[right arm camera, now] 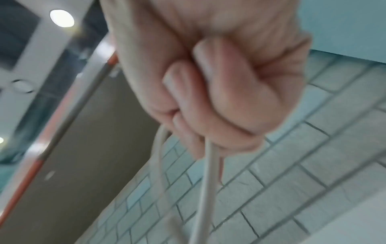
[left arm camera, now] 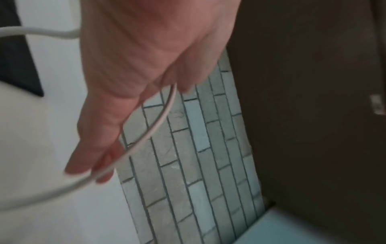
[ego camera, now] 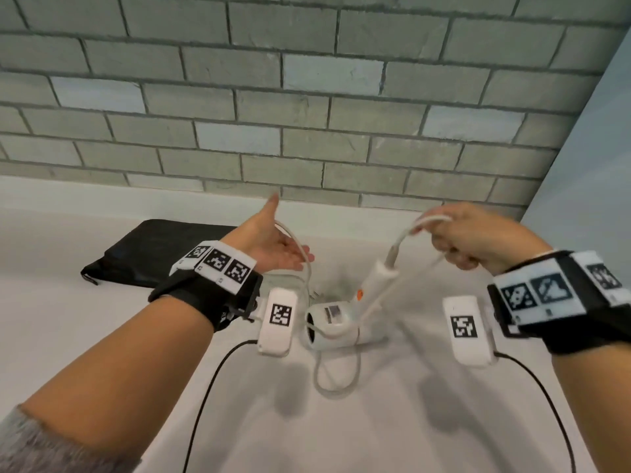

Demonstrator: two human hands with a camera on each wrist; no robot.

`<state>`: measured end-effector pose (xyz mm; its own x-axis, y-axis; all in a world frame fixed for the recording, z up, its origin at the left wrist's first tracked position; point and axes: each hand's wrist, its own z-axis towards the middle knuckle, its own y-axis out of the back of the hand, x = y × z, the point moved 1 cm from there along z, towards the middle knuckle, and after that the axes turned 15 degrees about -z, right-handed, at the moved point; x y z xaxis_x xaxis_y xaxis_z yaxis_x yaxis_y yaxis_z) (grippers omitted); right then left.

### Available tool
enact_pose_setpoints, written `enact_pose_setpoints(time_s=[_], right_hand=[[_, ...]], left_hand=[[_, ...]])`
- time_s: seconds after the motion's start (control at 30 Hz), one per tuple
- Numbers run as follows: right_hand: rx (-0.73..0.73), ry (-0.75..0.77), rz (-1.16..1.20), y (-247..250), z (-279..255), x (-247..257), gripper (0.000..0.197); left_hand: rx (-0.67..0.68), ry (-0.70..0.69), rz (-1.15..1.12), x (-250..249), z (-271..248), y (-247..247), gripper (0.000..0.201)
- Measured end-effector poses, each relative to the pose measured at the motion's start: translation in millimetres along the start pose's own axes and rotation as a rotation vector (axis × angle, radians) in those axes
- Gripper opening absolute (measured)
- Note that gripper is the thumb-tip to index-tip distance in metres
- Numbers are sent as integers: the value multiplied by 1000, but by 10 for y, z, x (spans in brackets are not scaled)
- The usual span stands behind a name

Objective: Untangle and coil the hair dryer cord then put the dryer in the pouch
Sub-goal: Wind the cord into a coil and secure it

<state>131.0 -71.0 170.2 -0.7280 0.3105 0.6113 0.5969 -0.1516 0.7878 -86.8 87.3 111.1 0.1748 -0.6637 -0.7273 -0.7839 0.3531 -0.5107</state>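
- We find the hair dryer (ego camera: 336,324) lying on the white counter (ego camera: 102,322) between our two wrists, barrel pointing toward our left, handle rising up and to the right toward our right hand (ego camera: 478,235).
- Our right hand is fisted round the cord (ego camera: 404,233) close to where it leaves the handle; the right wrist view shows two strands running down out of the fist.
- Our left hand (ego camera: 273,245) is spread flat, palm up, and a loop of cord lies across its straight fingers, ungripped.
- More slack lies in a loop on the counter just nearer us than the dryer.
- The black pouch (ego camera: 146,254) lies flat beyond our left wrist, so our left hand is nearer it.
- A label on the barrel and the wristband marker squares carry nothing we can read.
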Motion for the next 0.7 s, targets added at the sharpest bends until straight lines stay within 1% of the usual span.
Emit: enact_pose_setpoints(time_s=[0.07, 0.13, 0.2, 0.23, 0.27, 0.3, 0.33, 0.37, 0.4, 0.43, 0.47, 0.5, 0.53, 0.57, 0.63, 0.67, 0.7], right_hand=[[-91, -71, 345, 66, 82, -8, 27], [-142, -66, 538, 72, 130, 30, 26], [-189, -16, 583, 24, 166, 87, 29], [-206, 9, 573, -12, 179, 114, 31], [-214, 32, 552, -47, 185, 144, 32], [-216, 53, 521, -76, 187, 174, 32], [-214, 70, 489, -95, 186, 201, 31], [-209, 82, 462, -106, 183, 227, 29], [-199, 93, 443, -108, 176, 259, 27], [-180, 109, 428, -109, 170, 296, 24], [-149, 131, 410, -115, 159, 342, 21], [-114, 156, 384, -130, 152, 388, 20], [-85, 180, 354, -152, 149, 437, 21], [-66, 203, 320, -177, 146, 482, 23], [-53, 263, 252, -229, 134, 549, 27], [-55, 301, 220, -250, 131, 570, 30], [-58, 340, 188, -269, 119, 586, 33]], left_hand=[[37, 108, 330, 121, -49, 6, 88], [5, 159, 624, 296, -63, 12, 83], [-50, 255, 840, 475, -102, -4, 79], [-19, 314, 932, 537, -140, -22, 74], [47, 362, 1000, 569, -172, -41, 69], [117, 376, 1047, 565, -210, -57, 63], [171, 332, 1092, 524, -246, -76, 57], [193, 223, 1160, 458, -291, -113, 49], [185, 54, 1235, 386, -328, -178, 41], [165, -153, 1277, 314, -374, -274, 37], [148, -345, 1235, 248, -406, -374, 36], [167, -469, 1117, 205, -449, -485, 38], [228, -524, 981, 185, -481, -592, 40], [312, -535, 874, 177, -504, -691, 42], [457, -512, 799, 193, -506, -857, 43], [476, -489, 796, 197, -491, -911, 44], [461, -452, 785, 186, -467, -932, 47]])
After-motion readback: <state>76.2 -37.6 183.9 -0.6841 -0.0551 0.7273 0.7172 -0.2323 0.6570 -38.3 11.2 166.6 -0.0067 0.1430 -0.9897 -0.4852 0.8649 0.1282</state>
